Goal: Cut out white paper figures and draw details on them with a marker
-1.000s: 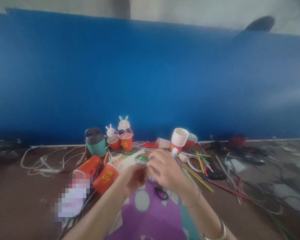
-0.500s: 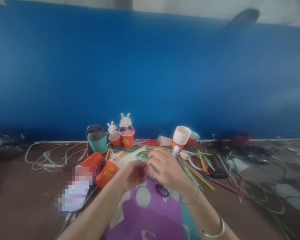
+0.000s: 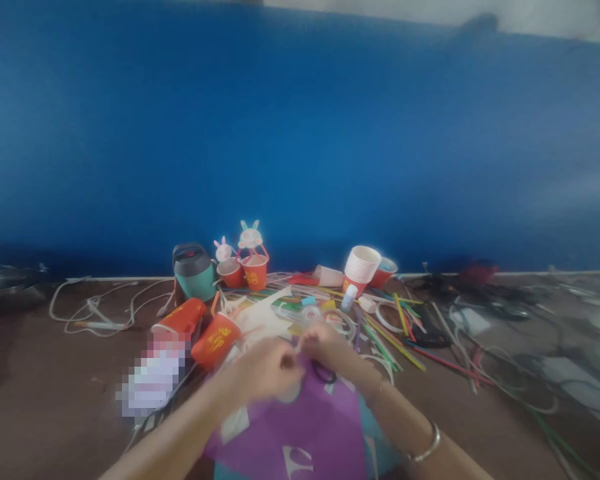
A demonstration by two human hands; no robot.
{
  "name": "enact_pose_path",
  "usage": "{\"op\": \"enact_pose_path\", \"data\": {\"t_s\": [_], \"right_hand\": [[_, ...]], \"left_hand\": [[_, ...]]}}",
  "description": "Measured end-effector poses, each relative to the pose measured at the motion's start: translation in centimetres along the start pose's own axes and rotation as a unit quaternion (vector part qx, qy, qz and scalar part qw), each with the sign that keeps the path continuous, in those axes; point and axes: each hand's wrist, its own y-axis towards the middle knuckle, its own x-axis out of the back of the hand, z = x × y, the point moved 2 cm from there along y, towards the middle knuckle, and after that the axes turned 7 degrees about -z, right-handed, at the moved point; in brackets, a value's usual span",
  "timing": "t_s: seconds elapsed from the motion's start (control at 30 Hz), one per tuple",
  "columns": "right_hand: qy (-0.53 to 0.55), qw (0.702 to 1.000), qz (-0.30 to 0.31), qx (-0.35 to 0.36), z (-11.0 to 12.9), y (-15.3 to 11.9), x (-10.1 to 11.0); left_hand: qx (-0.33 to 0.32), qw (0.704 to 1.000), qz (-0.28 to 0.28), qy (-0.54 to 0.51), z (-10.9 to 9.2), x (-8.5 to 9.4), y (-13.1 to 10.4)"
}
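My left hand (image 3: 273, 367) and my right hand (image 3: 326, 345) meet fingertip to fingertip above a purple sheet (image 3: 325, 427). Both have their fingers closed in a pinch. Anything between them is too small or blurred to make out. Just under my right hand, a dark loop (image 3: 324, 373), like a scissors handle, lies on the sheet. A white paper scrap (image 3: 235, 425) rests at the sheet's left, and a cut white piece (image 3: 299, 461) lies near its front. Beyond my left hand spreads a large white paper (image 3: 265, 313). A clear tape roll (image 3: 310, 312) sits behind my right hand.
Red paper cups (image 3: 217, 339) lie on their sides at left, near a teal-and-grey container (image 3: 194, 272). Bunny figures (image 3: 251, 237) top upright cups at the back. A cup stack (image 3: 363, 267) and a glue stick (image 3: 349, 298) stand at right, amid coloured pipe cleaners (image 3: 395, 347) and cables.
Both hands have moved down and toward me, the right one more clearly. The tape roll behind them and more of the coloured strips have come into sight. The camera view has shifted slightly.
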Motion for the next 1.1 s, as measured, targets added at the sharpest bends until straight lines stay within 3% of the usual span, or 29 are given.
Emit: {"op": "enact_pose_path", "data": {"t_s": [0.07,0.13,0.2,0.27,0.53,1.1], "right_hand": [[-0.036,0.999,0.036,0.000,-0.7,-1.1,-1.0],[-0.080,0.996,0.046,-0.001,-1.1,-1.8,-1.8],[-0.104,0.993,0.048,-0.004,-1.5,-2.1,-2.3],[-0.112,0.992,0.051,-0.005,-1.7,-2.2,-2.6],[-0.148,0.987,0.056,0.017,-2.0,-2.4,-2.8],[-0.161,0.983,0.089,-0.023,-1.7,-2.5,-3.0]], "left_hand": [[-0.098,0.981,-0.009,0.170,1.1,-2.0,-2.3],[-0.152,0.943,0.022,0.294,2.8,-4.1,-4.3],[-0.183,0.914,0.058,0.356,4.4,-5.9,-5.5],[-0.193,0.899,0.054,0.389,5.6,-6.8,-6.0],[-0.194,0.890,0.045,0.411,6.4,-7.1,-5.9],[-0.280,0.857,-0.057,0.429,6.7,-7.3,-6.0]]}}
